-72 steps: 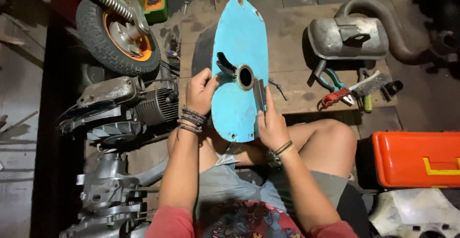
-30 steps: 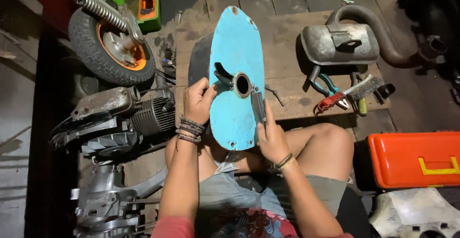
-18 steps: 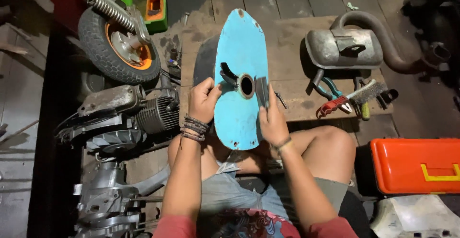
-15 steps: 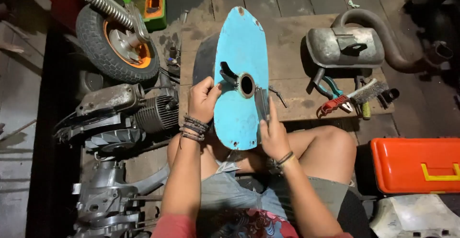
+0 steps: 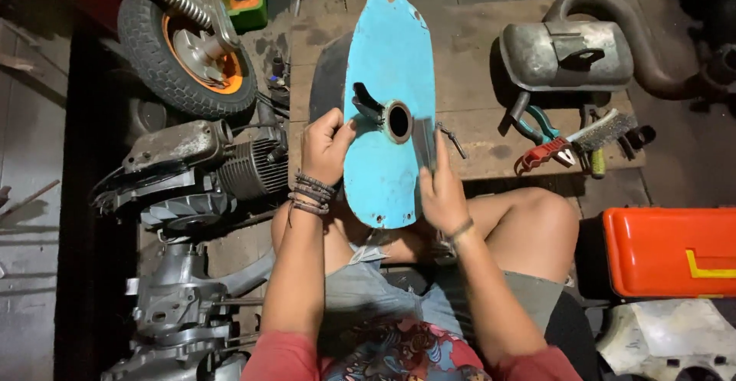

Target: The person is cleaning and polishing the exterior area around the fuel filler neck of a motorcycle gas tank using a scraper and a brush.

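A person sits with bare knees drawn up and holds a light blue metal cover (image 5: 387,82) upright in front of them, its lower end down between the thighs and its rounded top leaning out over a low wooden surface (image 5: 475,67). The cover is long and teardrop-shaped, with a round hole near its middle and a dark bracket just left of that hole. The left hand (image 5: 326,147) is clenched on the cover's left edge, thumb pressed against the blue face near the bracket; dark braided bands circle that wrist. The right hand (image 5: 438,185) grips the right edge lower down and also seems to hold a flat grey strip (image 5: 426,142) against the panel, though the strip is hard to make out.

On the surface to the right lie a grey metal exhaust muffler (image 5: 567,55) with a curved pipe, pliers with red grips (image 5: 540,152) and a wire brush (image 5: 606,132). Off to the left sit a small wheel with an orange hub (image 5: 192,51) and, just below it, a finned engine block (image 5: 207,170). An orange toolbox (image 5: 675,251) stands beside the right knee
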